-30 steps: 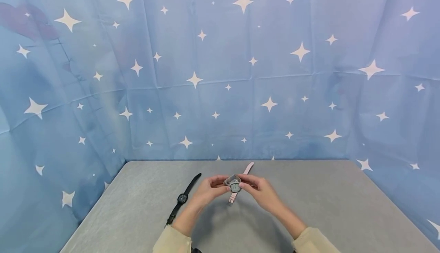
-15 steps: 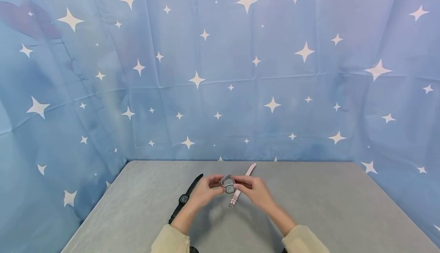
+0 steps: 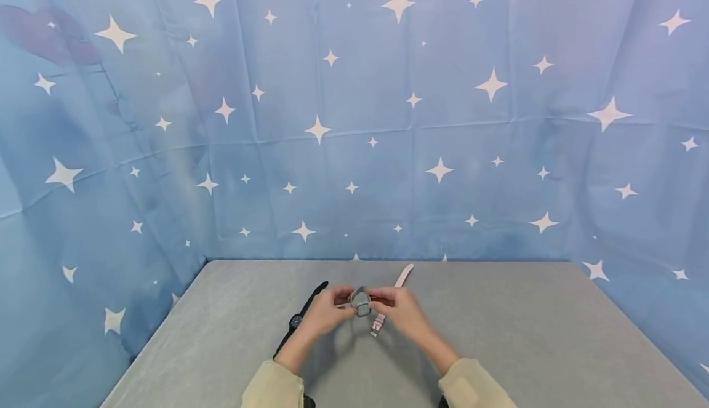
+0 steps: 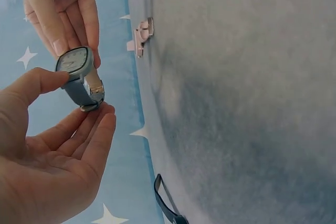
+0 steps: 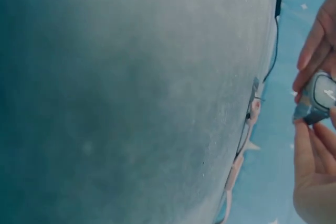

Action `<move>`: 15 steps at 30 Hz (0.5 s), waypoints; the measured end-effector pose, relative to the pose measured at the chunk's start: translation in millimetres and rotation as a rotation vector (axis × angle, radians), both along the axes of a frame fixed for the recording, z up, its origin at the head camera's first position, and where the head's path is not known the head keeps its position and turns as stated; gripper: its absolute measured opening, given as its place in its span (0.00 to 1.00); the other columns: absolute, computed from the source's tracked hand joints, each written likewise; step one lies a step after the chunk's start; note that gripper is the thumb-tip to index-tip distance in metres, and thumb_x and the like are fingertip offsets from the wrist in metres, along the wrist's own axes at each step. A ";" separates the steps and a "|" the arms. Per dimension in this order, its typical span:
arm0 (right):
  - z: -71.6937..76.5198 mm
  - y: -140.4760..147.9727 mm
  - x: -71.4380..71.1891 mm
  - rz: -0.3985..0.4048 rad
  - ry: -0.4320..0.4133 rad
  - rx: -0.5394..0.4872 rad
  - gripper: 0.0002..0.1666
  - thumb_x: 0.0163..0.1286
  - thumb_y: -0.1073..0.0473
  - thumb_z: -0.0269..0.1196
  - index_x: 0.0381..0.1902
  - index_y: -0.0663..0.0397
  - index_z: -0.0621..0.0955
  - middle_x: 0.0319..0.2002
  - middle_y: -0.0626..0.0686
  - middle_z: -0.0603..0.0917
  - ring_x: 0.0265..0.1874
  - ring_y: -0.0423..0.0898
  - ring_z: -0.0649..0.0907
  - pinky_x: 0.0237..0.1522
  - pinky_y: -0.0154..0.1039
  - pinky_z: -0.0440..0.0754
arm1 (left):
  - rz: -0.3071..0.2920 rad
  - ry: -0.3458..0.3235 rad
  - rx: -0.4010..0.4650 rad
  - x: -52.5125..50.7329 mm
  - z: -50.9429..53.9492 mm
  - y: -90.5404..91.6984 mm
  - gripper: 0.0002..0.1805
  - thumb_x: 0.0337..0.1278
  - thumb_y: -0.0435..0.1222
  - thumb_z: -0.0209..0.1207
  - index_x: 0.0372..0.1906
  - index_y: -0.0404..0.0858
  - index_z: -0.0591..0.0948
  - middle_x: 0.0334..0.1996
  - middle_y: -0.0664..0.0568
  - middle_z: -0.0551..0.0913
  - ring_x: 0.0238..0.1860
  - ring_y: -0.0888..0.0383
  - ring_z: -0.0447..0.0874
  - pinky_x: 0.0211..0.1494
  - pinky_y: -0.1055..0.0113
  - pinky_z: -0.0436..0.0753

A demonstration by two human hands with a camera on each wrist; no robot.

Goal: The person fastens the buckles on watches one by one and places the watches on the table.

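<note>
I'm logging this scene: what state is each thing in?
Grey watch: strap looped, held up
Black watch: unfastened, laid out, partly hidden
Pink strap: unfastened, laid out, partly hidden
Left hand: pinching grey watch
Right hand: pinching grey watch
Backdrop: hung, creased

Soft shadows (image 3: 330, 354) cross the evenly lit table (image 3: 532, 328); the right wrist view looks dimmer.

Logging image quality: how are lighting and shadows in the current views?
Head: soft shadows on the grey tabletop; left wrist: a broad, blurry shadow across the grey tabletop; right wrist: blue-green cast, darkest at left, the watch cut off by the frame edge.
</note>
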State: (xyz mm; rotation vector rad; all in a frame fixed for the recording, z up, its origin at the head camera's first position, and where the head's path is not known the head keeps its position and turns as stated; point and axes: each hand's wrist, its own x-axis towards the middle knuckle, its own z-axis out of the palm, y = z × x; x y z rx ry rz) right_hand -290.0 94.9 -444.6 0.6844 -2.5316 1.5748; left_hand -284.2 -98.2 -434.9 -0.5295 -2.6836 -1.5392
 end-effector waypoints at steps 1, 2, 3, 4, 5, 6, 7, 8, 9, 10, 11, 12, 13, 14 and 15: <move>-0.2 -0.5 0.0 -0.001 -0.008 0.007 0.18 0.62 0.59 0.59 0.49 0.60 0.78 0.45 0.59 0.80 0.42 0.47 0.80 0.39 0.34 0.78 | -0.006 0.001 -0.007 -0.2 -0.5 -0.5 0.24 0.50 0.34 0.59 0.53 0.31 0.72 0.48 0.41 0.76 0.50 0.45 0.74 0.47 0.54 0.75; -0.2 -1.2 0.2 -0.002 -0.010 0.020 0.17 0.62 0.60 0.59 0.48 0.61 0.78 0.44 0.59 0.80 0.41 0.47 0.80 0.38 0.34 0.78 | -0.014 0.004 -0.014 -0.5 -0.8 -0.9 0.23 0.50 0.34 0.60 0.53 0.30 0.72 0.48 0.41 0.76 0.49 0.45 0.74 0.47 0.54 0.75; -0.1 -1.8 0.3 -0.003 -0.015 0.038 0.17 0.62 0.60 0.59 0.48 0.61 0.78 0.44 0.59 0.81 0.41 0.47 0.80 0.38 0.35 0.78 | -0.021 0.006 -0.022 -0.8 -0.8 -1.3 0.23 0.50 0.33 0.60 0.52 0.30 0.73 0.47 0.41 0.77 0.49 0.45 0.75 0.46 0.54 0.75; -0.2 -2.5 0.3 -0.006 -0.012 0.059 0.17 0.61 0.60 0.60 0.48 0.61 0.78 0.43 0.58 0.81 0.41 0.48 0.80 0.38 0.35 0.78 | -0.029 0.008 -0.030 -0.8 -0.7 -1.8 0.22 0.49 0.33 0.60 0.52 0.29 0.73 0.46 0.40 0.77 0.48 0.45 0.75 0.46 0.54 0.75; -0.2 -3.4 0.2 -0.007 -0.009 0.085 0.17 0.61 0.61 0.60 0.47 0.61 0.79 0.43 0.58 0.81 0.41 0.48 0.80 0.37 0.35 0.78 | -0.033 0.007 -0.040 -0.9 -0.7 -2.3 0.22 0.49 0.32 0.60 0.51 0.29 0.73 0.46 0.40 0.77 0.48 0.45 0.75 0.45 0.55 0.75; 0.2 -4.3 0.1 -0.005 -0.009 0.106 0.16 0.61 0.62 0.60 0.47 0.62 0.79 0.43 0.58 0.81 0.40 0.48 0.80 0.37 0.36 0.78 | -0.035 0.003 -0.049 -0.9 -0.6 -2.7 0.22 0.49 0.32 0.60 0.51 0.28 0.73 0.45 0.39 0.77 0.47 0.44 0.75 0.45 0.54 0.75; 0.3 -5.3 -0.1 -0.006 -0.013 0.133 0.16 0.60 0.63 0.60 0.47 0.62 0.79 0.42 0.57 0.81 0.40 0.49 0.80 0.37 0.37 0.78 | -0.037 -0.002 -0.060 -0.9 -0.6 -3.1 0.22 0.48 0.32 0.61 0.50 0.28 0.74 0.45 0.39 0.77 0.47 0.45 0.76 0.45 0.55 0.75; 0.8 -6.4 -0.2 -0.007 -0.017 0.161 0.16 0.60 0.63 0.61 0.46 0.62 0.79 0.42 0.57 0.82 0.40 0.49 0.80 0.36 0.38 0.78 | -0.040 -0.010 -0.069 -0.8 -0.5 -3.4 0.21 0.48 0.32 0.61 0.50 0.28 0.74 0.44 0.39 0.78 0.47 0.45 0.76 0.45 0.55 0.75; 1.0 -7.6 -0.4 -0.008 -0.018 0.190 0.16 0.59 0.63 0.61 0.46 0.62 0.79 0.41 0.56 0.82 0.40 0.49 0.80 0.36 0.37 0.78 | -0.040 -0.017 -0.082 -0.8 -0.7 -3.6 0.21 0.48 0.32 0.61 0.50 0.28 0.74 0.44 0.40 0.78 0.46 0.45 0.76 0.44 0.55 0.75; 1.8 -8.9 -0.5 -0.006 -0.025 0.209 0.16 0.58 0.63 0.62 0.46 0.62 0.80 0.41 0.56 0.82 0.39 0.49 0.81 0.35 0.37 0.78 | -0.038 -0.023 -0.097 -0.9 -1.1 -4.0 0.21 0.48 0.32 0.61 0.49 0.28 0.75 0.43 0.40 0.78 0.45 0.46 0.76 0.43 0.55 0.76; 2.7 -10.2 -0.3 0.006 -0.033 0.222 0.16 0.58 0.64 0.62 0.45 0.63 0.80 0.41 0.57 0.82 0.38 0.49 0.81 0.34 0.37 0.78 | -0.036 -0.032 -0.115 -1.2 -1.3 -4.3 0.21 0.47 0.32 0.62 0.49 0.28 0.75 0.42 0.41 0.79 0.44 0.46 0.77 0.42 0.56 0.76; 3.8 -11.4 0.1 0.015 -0.048 0.228 0.16 0.57 0.65 0.62 0.45 0.64 0.80 0.40 0.58 0.82 0.37 0.49 0.81 0.33 0.36 0.78 | -0.038 -0.038 -0.133 -1.4 -1.9 -4.4 0.21 0.47 0.32 0.62 0.48 0.28 0.75 0.41 0.41 0.79 0.43 0.47 0.77 0.41 0.56 0.76; 4.5 -12.4 0.5 0.022 -0.051 0.236 0.15 0.57 0.66 0.63 0.44 0.65 0.80 0.39 0.58 0.82 0.36 0.49 0.81 0.31 0.36 0.78 | -0.039 -0.043 -0.154 -1.8 -2.5 -4.4 0.20 0.46 0.32 0.63 0.47 0.28 0.76 0.40 0.42 0.79 0.41 0.48 0.77 0.40 0.57 0.77; 5.5 -13.4 1.2 0.033 -0.054 0.239 0.15 0.56 0.67 0.63 0.43 0.66 0.80 0.38 0.59 0.82 0.35 0.48 0.81 0.31 0.35 0.78 | -0.041 -0.048 -0.176 -2.1 -3.0 -4.6 0.20 0.45 0.32 0.63 0.46 0.29 0.77 0.39 0.43 0.79 0.40 0.49 0.78 0.38 0.58 0.77; 5.9 -14.2 1.5 0.048 -0.055 0.241 0.14 0.55 0.68 0.63 0.41 0.68 0.80 0.37 0.60 0.82 0.34 0.48 0.82 0.30 0.34 0.78 | -0.042 -0.053 -0.200 -2.4 -3.6 -4.6 0.20 0.43 0.31 0.64 0.45 0.29 0.77 0.37 0.43 0.80 0.39 0.50 0.78 0.37 0.59 0.77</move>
